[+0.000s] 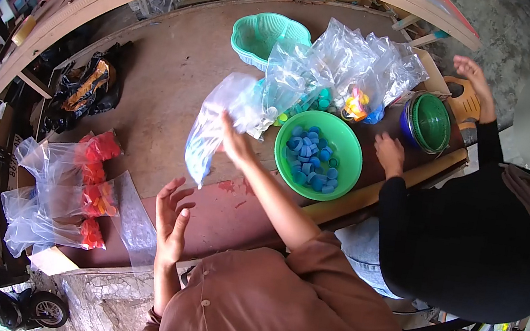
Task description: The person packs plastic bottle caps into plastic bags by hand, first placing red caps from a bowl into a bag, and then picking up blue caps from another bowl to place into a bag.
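Note:
My right hand (pixel 236 142) grips a clear plastic bag (pixel 212 114), which hangs over the table with something pale blue in its lower end. My left hand (pixel 172 221) is held near the table's front edge, fingers apart, with nothing in it. To the right of the bag sits a light green bowl (pixel 348 185) with several blue bottle caps (pixel 312 158) in it. Behind the bowl, more clear bags (pixel 354 59) lie in a pile, some with green, yellow and orange caps inside.
At the left, several clear bags of red caps (pixel 104 146) lie near a flat plastic sheet (pixel 132 218). A teal basket (pixel 271 38) stands at the back, nested buckets (pixel 430 124) at the right. A co-worker in black (pixel 472 235) sits to the right, one hand (pixel 388 154) beside the bowl.

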The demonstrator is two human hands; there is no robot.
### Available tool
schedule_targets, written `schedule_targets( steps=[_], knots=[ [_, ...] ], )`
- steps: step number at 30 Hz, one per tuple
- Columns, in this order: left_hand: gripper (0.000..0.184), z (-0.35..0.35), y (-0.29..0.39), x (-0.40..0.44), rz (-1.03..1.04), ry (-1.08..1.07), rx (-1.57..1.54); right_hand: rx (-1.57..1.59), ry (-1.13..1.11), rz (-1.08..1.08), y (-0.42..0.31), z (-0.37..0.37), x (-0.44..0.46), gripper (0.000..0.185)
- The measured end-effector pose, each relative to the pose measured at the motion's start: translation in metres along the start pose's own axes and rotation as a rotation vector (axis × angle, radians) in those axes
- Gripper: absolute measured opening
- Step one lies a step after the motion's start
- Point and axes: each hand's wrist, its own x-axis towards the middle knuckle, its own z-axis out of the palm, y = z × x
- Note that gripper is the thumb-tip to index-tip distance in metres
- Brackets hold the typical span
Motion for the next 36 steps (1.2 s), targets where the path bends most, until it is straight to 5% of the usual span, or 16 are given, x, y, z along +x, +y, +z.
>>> schedule_targets(
  steps=[1,4,7,8,12,15,16,17,18,19,20,24,28,33,36],
  knots=[
    [0.052,-0.005,-0.003,-0.002,0.002,0.003,0.002,0.062,-0.081,0.103,-0.022,-0.007,0.003,0.064],
    [0.043,-0.016,-0.012,-0.01,-0.06,0.009,0.04,0.215,0.139,0.124,-0.02,-0.029,0.036,0.054],
    [0.035,-0.024,-0.015,-0.024,-0.137,-0.02,0.094,-0.308,0.363,0.12,0.021,-0.082,0.075,0.036],
    [0.035,-0.027,-0.017,-0.029,-0.131,-0.004,0.096,-0.399,0.453,0.113,0.014,-0.084,0.072,0.044],
    [0.033,-0.039,-0.031,-0.051,-0.191,0.053,0.13,-0.352,0.286,-0.049,-0.001,-0.093,0.059,0.034],
    [0.034,-0.047,-0.034,-0.067,-0.225,0.11,0.166,-0.319,0.495,-0.195,0.046,-0.123,0.087,0.029],
    [0.036,-0.049,-0.034,-0.072,-0.224,0.15,0.122,-0.164,0.358,-0.053,0.027,-0.116,0.068,0.038],
    [0.036,-0.051,-0.027,-0.076,-0.254,0.177,0.137,-0.288,0.583,-0.298,0.068,-0.13,0.069,0.048],
    [0.036,-0.054,-0.021,-0.08,-0.285,0.2,0.149,-0.852,0.622,-0.627,0.041,-0.102,0.021,0.035],
    [0.036,-0.057,-0.021,-0.085,-0.255,0.244,0.15,-0.473,0.673,-0.547,0.033,-0.066,-0.011,0.055],
    [0.035,-0.062,-0.022,-0.089,-0.228,0.276,0.151,-0.172,0.509,-0.535,0.036,-0.038,-0.038,0.059],
    [0.025,-0.092,-0.01,-0.109,-0.207,0.362,0.302,-0.664,0.079,-0.414,0.07,0.023,-0.127,0.057],
    [0.021,-0.125,-0.005,-0.134,-0.142,0.55,0.371,-0.846,-0.13,-0.562,0.071,0.07,-0.152,0.054],
    [0.017,-0.178,-0.006,-0.172,-0.174,0.808,0.38,-0.757,0.297,-0.436,0.072,0.056,-0.103,0.049],
    [0.013,-0.215,-0.017,-0.192,-0.139,0.935,0.39,-0.348,0.694,-0.322,0.058,0.006,-0.038,0.058]
  ],
)
